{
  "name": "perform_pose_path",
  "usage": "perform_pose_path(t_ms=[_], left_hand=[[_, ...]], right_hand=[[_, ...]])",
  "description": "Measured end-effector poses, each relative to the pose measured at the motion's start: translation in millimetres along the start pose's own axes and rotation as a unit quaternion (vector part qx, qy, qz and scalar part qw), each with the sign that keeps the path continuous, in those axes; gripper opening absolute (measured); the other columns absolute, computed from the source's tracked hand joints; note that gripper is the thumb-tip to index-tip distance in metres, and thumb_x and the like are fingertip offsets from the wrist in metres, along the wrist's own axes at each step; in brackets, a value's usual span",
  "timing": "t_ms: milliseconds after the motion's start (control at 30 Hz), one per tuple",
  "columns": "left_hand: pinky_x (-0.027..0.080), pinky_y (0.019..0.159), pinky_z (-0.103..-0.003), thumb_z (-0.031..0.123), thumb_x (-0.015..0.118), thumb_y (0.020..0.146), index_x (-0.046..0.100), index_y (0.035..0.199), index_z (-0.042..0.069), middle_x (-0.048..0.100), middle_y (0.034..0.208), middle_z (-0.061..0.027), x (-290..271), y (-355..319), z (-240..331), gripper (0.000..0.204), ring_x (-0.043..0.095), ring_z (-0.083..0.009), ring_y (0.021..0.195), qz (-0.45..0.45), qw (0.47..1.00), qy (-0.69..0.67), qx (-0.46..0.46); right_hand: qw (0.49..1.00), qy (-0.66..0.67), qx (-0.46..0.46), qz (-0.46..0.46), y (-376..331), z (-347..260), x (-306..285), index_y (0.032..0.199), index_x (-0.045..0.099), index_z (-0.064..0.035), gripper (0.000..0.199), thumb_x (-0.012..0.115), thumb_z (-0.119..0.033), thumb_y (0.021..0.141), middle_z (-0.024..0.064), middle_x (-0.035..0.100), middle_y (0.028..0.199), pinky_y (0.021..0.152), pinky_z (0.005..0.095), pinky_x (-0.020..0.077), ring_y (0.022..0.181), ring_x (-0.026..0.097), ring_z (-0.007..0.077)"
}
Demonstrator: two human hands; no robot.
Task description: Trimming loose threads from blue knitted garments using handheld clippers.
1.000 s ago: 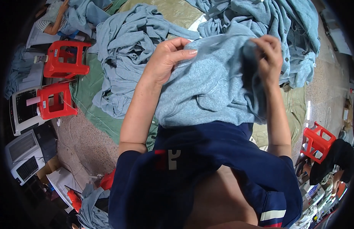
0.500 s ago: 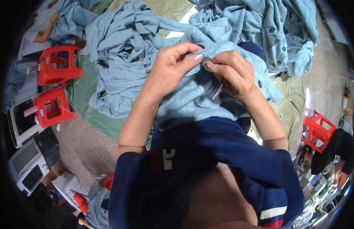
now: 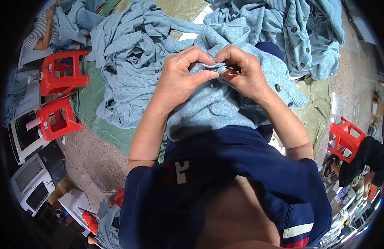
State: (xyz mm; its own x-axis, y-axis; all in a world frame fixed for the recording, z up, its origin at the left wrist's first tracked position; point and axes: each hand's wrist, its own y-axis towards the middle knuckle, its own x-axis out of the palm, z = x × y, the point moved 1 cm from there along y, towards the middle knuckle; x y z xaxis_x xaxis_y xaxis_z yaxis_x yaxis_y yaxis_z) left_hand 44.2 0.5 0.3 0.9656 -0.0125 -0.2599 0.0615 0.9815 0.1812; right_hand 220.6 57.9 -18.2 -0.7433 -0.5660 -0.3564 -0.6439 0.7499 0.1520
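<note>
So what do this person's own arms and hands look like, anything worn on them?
Both forearms are bare, entering from the lower edge. The left hand and right hand wear no gloves, and no rings or watch show. The upper arms are covered by the short sleeves of a dark navy shirt, with a white and red stripe near its lower right.

a navy short-sleeved shirt [image 3: 225, 178] with white and red sleeve stripes, forearms bare.

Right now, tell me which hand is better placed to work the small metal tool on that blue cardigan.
Right. The right hand already pinches the small metal tool at the fold, while the left hand grips a bunch of the blue cardigan, probably steadying it.
</note>
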Motion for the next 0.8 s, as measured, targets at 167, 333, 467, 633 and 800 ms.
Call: perform_pose_path(t_ms=[167, 333, 467, 633, 800], left_hand=[[0.048, 0.066, -0.023, -0.004, 0.074, 0.072, 0.063, 0.083, 0.001, 0.063, 0.077, -0.003, 3.3, -3.2, -5.3, 0.016, 0.06, -0.01, 0.074, 0.032, 0.999, 0.022, -0.001], [0.047, 0.055, -0.031, -0.002, 0.072, 0.069, 0.057, 0.078, 0.003, 0.059, 0.07, -0.0095, 14.8, -2.8, -5.0, 0.018, 0.06, -0.0244, 0.061, 0.121, 0.939, 0.272, 0.172], [0.045, 0.056, -0.036, 0.022, 0.071, 0.079, 0.063, 0.083, 0.007, 0.064, 0.069, -0.0116, -11.2, -9.4, -18.9, 0.018, 0.06, -0.028, 0.059, 0.069, 0.949, 0.309, 0.007], [0.042, 0.06, -0.025, 0.02, 0.073, 0.079, 0.065, 0.083, 0.001, 0.061, 0.068, -0.0025, -73.3, -35.4, -35.1, 0.021, 0.055, -0.0089, 0.065, -0.099, 0.966, 0.122, -0.204], [0.037, 0.066, -0.021, 0.013, 0.073, 0.076, 0.062, 0.078, 0.004, 0.056, 0.074, 0.0053, -96.9, -49.6, -23.1, 0.015, 0.049, -0.0048, 0.072, -0.058, 0.961, -0.033, -0.268]], right_hand=[[0.998, 0.036, -0.033, 0.03, -1.1, 8.0, -0.9, 0.088, 0.054, -0.0023, 0.028, 0.068, 0.011, 0.068, 0.003, 0.06, 0.082, 0.06, 0.0265, 0.0481, 0.073, 0.062, 0.0126], [0.996, -0.053, -0.048, 0.052, 0.8, 1.8, -0.3, 0.091, 0.055, -0.0035, 0.027, 0.066, 0.009, 0.069, 0.006, 0.057, 0.084, 0.061, 0.0293, 0.0477, 0.074, 0.062, 0.0182], [0.958, -0.285, 0.004, 0.011, -7.1, 8.0, -28.2, 0.094, 0.06, -0.0056, 0.019, 0.064, -0.008, 0.076, 0.0088, 0.06, 0.093, 0.072, 0.0403, 0.0503, 0.085, 0.063, 0.0282], [0.934, -0.35, 0.025, -0.072, -24.6, 18.6, -59.2, 0.096, 0.063, -0.0033, 0.02, 0.067, -0.005, 0.076, 0.0098, 0.062, 0.09, 0.072, 0.0354, 0.0494, 0.082, 0.063, 0.0275], [0.978, -0.158, 0.133, 0.016, -27.9, 15.4, -59.9, 0.099, 0.063, -0.0023, 0.028, 0.066, 0.006, 0.073, 0.012, 0.066, 0.092, 0.073, 0.0337, 0.0506, 0.085, 0.066, 0.0264]])
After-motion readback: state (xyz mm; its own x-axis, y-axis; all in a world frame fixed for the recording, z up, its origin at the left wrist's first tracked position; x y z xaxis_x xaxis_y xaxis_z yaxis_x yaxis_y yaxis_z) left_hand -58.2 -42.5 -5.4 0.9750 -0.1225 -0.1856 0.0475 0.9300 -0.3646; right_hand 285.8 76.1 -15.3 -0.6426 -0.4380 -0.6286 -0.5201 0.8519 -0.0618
